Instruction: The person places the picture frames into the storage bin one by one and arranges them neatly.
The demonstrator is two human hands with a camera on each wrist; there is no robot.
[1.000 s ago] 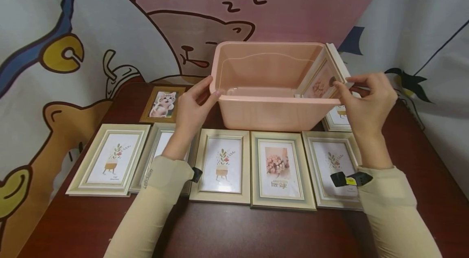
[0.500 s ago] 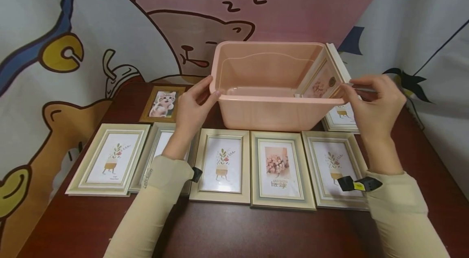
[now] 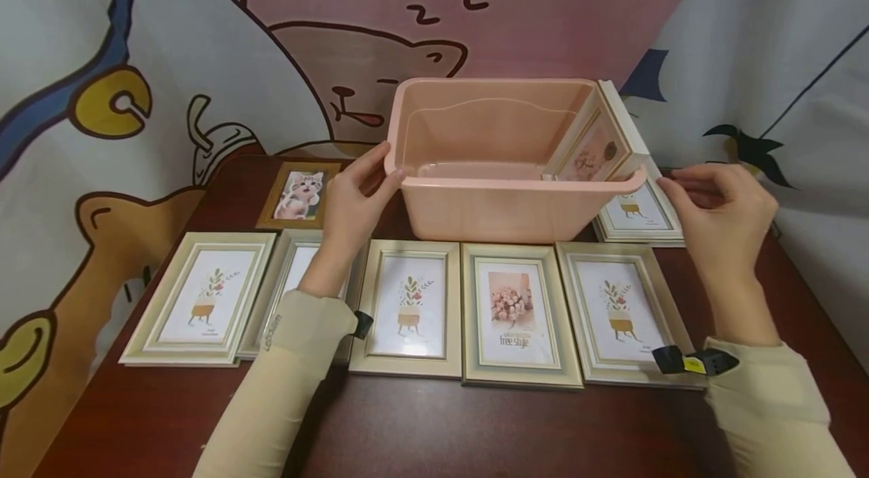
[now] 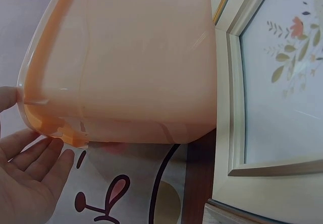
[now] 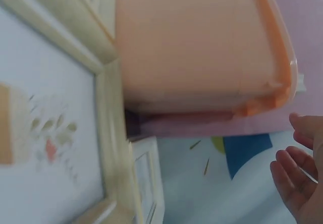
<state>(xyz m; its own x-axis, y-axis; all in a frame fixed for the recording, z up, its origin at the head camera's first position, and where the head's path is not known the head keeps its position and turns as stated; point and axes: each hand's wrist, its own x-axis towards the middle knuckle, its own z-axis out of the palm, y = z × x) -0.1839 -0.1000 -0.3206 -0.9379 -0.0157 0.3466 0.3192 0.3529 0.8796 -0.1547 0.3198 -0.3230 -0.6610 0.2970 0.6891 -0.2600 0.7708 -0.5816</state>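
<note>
Right hand (image 3: 729, 218) shifted rightward off the picture frame (image 3: 589, 152), now relaxed and holding nothing, frame leaning inside pink bin (image 3: 502, 212) at upper right, left hand (image 3: 358, 208) pinching bin left of centre

bin (image 3: 502, 212): smooth plastic | table (image 3: 407, 429): glossy wood | backdrop (image 3: 563, 18): matt cloth

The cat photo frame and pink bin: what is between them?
The head view shows the left hand pinching the bin's rim, and some dark tabletop.
</note>
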